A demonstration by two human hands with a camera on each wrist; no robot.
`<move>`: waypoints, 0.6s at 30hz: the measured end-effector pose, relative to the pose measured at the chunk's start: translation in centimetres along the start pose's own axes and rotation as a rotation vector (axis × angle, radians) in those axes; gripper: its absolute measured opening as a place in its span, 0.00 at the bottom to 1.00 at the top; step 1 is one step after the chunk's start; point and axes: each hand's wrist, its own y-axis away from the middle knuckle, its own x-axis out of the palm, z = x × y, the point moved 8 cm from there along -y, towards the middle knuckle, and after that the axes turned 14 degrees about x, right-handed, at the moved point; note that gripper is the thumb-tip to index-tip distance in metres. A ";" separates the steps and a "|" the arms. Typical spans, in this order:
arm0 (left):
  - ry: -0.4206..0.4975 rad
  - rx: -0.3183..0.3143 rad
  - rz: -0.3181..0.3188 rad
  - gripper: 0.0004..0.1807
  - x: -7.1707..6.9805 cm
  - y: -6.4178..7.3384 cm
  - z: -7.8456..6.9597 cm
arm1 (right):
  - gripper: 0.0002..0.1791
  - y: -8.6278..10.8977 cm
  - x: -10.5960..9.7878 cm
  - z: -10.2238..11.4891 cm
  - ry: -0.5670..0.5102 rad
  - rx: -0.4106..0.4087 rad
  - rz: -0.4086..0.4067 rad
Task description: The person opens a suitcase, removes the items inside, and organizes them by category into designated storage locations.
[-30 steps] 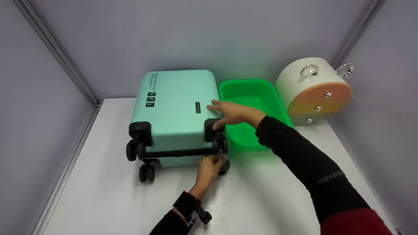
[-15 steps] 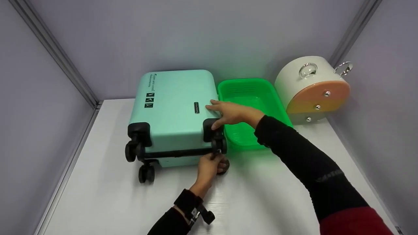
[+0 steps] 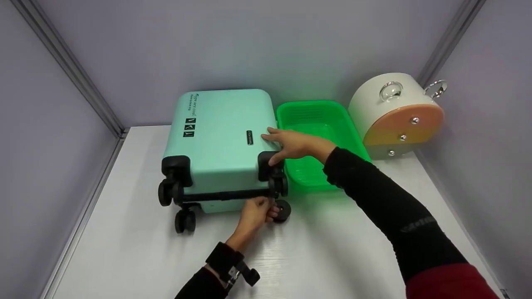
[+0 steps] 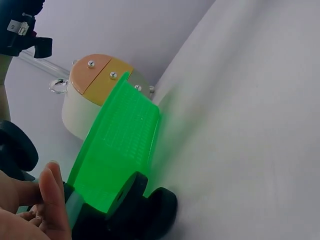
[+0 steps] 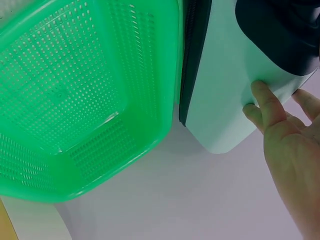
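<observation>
A mint-green hard-shell suitcase (image 3: 224,116) lies flat, its black caster wheels (image 3: 185,220) facing the person. A black zipper (image 3: 228,195) runs along its wheel end. Below the near right wheel, my left hand (image 3: 253,214) pinches the zipper pull at this band; in the left wrist view its thumb and fingers largely hide the pull. My right hand (image 3: 297,144) rests on the suitcase's near right corner, fingers spread over the shell and thumb on the black wheel mount (image 3: 265,166). The right wrist view shows its fingertips (image 5: 260,90) on the green shell.
A green plastic basket (image 3: 355,124) stands right against the suitcase, under the right forearm. Behind it to the right is a white rounded container (image 3: 374,91) with ring handles and a coloured, knobbed front. Grey walls enclose the white table (image 3: 137,249) at the back and sides.
My left hand has drawn a little to the left along the wheel end, uncovering the lower right wheel. The right hand stays on the suitcase corner, and the suitcase looks hardly moved.
</observation>
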 end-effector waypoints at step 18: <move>-0.678 0.277 0.040 0.13 -3.5 1.0 -3.0 | 0.48 -0.1 0.3 0.4 0.021 -0.001 0.017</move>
